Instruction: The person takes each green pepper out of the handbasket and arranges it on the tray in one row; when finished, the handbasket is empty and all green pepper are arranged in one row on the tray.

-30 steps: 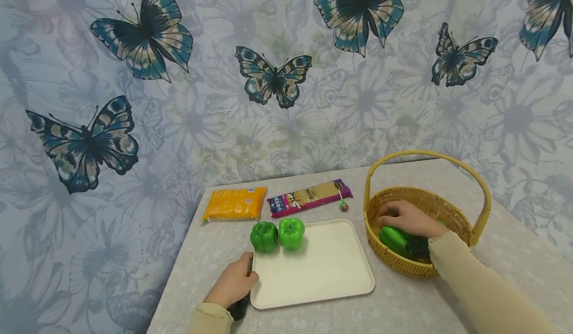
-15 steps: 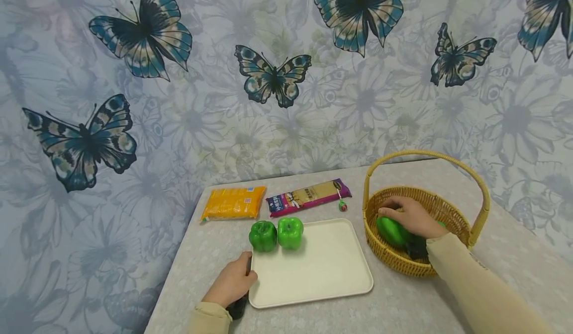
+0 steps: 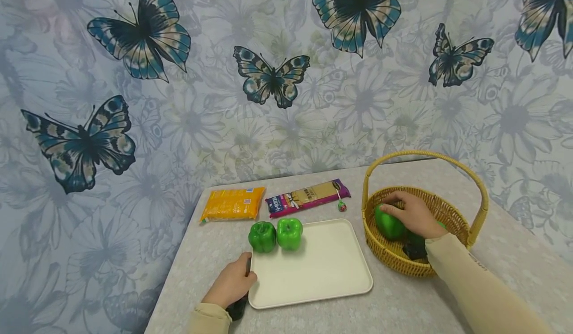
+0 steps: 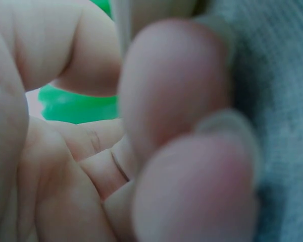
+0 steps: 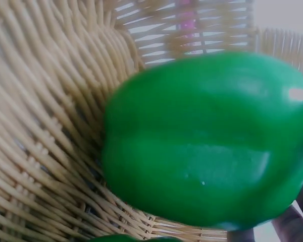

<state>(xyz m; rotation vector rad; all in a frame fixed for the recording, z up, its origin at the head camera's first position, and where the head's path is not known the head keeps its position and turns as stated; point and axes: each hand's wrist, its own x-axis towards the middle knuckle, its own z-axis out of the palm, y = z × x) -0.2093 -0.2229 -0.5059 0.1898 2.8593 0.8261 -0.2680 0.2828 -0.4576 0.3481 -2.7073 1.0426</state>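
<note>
A cream tray (image 3: 313, 269) lies on the table with two green bell peppers standing at its far left corner, a darker pepper (image 3: 262, 237) and a brighter pepper (image 3: 290, 233). My left hand (image 3: 233, 279) holds the tray's left edge; its curled fingers (image 4: 177, 85) fill the left wrist view. Inside the wicker basket (image 3: 373, 239), my right hand (image 3: 414, 214) grips another green bell pepper (image 5: 207, 141), with fingertips at its far side in the right wrist view. More green shows beneath it (image 5: 136, 239), mostly hidden.
Behind the tray lie an orange packet (image 3: 233, 204), a purple and gold packet (image 3: 309, 198) and a small lollipop (image 3: 342, 206). The basket's tall handle (image 3: 425, 153) arches over my right hand. A butterfly-patterned wall (image 3: 268, 140) stands behind the table.
Inside the basket, the held bell pepper has tilted more upright and shifted slightly left, my right hand rising a little with it. My left hand and the tray stay in place.
</note>
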